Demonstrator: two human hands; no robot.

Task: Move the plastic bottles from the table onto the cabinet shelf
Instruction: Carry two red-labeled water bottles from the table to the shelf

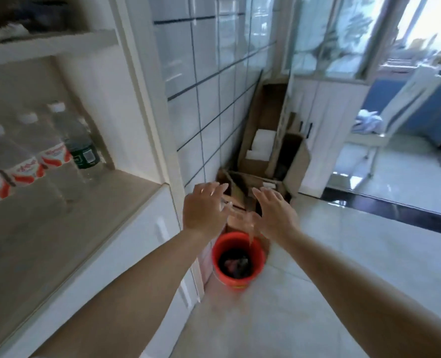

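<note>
On the far left the cabinet shelf (105,200) carried a row of plastic bottles (46,151), upright and close together along its back: several clear ones with red-and-white labels, and at the right end a green-labelled bottle (81,148) standing near the inner wall of the cabinet. The near part of the shelf board lay in front of them. I could not see the table anywhere, nor any bottle waiting on it.

Right of the cabinet edge my left hand (204,210) was held out in the air with its fingers spread and straight, gripping nothing. Just beside it my right hand (276,215) was the same, fingers extended and empty, though blur smeared both. Below and between them, on the floor, stood an orange bucket (237,259) with something dark inside, and beyond it a stack of cardboard boxes (263,151) leaned in the tiled corner. Far right, a doorway opened onto another room.

The risk I judged was in the next placement. The bottles stood packed and light, so a new one pushed in carelessly could knock the green-labelled bottle or its neighbours over like skittles, and one might roll off the near edge. With my view swinging fast, I could also clip the cabinet frame, or catch the bucket with a foot as I turned.
</note>
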